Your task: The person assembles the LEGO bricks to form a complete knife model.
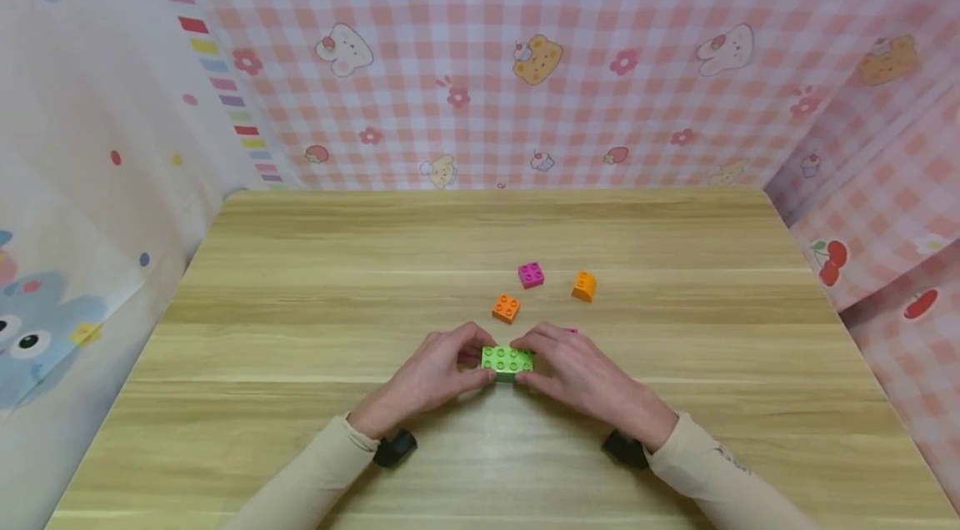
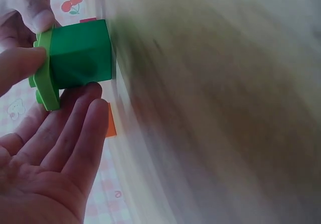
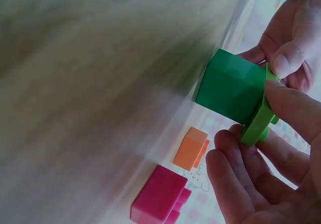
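Note:
A light green building brick [image 1: 507, 359], thin and with two rows of studs, sits on top of a dark green block [image 2: 83, 50] that stands on the table. In the right wrist view the light green brick [image 3: 258, 121] overhangs the dark green block [image 3: 230, 86]. My left hand [image 1: 438, 367] pinches the light green brick's left end between thumb and fingers. At the other end, my right hand [image 1: 577, 367] pinches it the same way. Whether the two pieces are fully pressed together, I cannot tell.
Beyond the hands on the wooden table [image 1: 360, 288] lie an orange brick [image 1: 506, 308], a magenta brick [image 1: 531, 274] and an orange piece with a curved top [image 1: 584, 286]. Another pink piece [image 1: 572, 331] is mostly hidden behind my right hand. A patterned curtain [image 1: 480, 130] borders the far edge.

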`<control>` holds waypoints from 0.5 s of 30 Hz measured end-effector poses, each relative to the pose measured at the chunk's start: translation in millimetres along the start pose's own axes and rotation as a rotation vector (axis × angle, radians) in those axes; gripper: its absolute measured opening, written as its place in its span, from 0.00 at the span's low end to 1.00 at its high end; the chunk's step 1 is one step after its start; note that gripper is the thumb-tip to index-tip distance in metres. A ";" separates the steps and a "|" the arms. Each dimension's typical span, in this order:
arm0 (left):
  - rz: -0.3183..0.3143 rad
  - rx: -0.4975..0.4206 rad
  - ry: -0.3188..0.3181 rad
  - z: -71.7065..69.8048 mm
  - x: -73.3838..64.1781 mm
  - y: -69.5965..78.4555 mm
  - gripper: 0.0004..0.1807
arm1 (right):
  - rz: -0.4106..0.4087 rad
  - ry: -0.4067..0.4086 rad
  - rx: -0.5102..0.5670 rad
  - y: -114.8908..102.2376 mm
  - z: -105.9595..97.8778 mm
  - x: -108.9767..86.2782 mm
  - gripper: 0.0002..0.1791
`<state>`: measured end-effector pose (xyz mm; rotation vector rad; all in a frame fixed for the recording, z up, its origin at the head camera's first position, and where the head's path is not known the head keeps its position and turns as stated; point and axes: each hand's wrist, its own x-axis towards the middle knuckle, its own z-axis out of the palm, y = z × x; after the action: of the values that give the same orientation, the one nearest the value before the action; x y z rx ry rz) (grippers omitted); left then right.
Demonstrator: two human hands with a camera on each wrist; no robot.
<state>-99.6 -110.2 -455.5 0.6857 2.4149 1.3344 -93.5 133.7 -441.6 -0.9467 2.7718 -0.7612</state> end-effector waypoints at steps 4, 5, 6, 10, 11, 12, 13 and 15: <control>0.020 0.042 0.000 0.9 1.3 0.0 0.17 | 0.017 0.010 0.017 2.0 -3.4 -3.4 0.28; 0.024 0.055 0.001 1.2 1.6 -0.1 0.18 | 0.021 0.017 0.023 2.8 -4.9 -4.5 0.30; 0.027 0.066 0.002 1.5 1.7 -0.1 0.18 | 0.024 0.028 0.033 4.0 -6.6 -5.8 0.30; 0.034 0.093 -0.002 2.8 2.5 0.2 0.20 | 0.024 0.083 0.054 11.4 -12.9 -11.6 0.30; 0.033 0.097 -0.002 3.1 2.5 0.4 0.20 | 0.023 0.096 0.053 13.8 -14.4 -13.0 0.30; 0.032 0.098 -0.002 3.5 2.7 0.5 0.20 | 0.023 0.105 0.054 16.3 -15.7 -14.4 0.30; 0.030 0.099 -0.002 3.8 2.9 0.8 0.20 | 0.026 0.111 0.053 18.7 -17.0 -15.7 0.31; 0.025 0.102 0.002 4.5 3.2 1.4 0.20 | 0.037 0.110 0.058 23.2 -19.7 -18.2 0.31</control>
<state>-99.8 -104.7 -456.7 0.7438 2.4978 1.2284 -96.7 168.8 -437.0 -0.8652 2.8343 -0.9091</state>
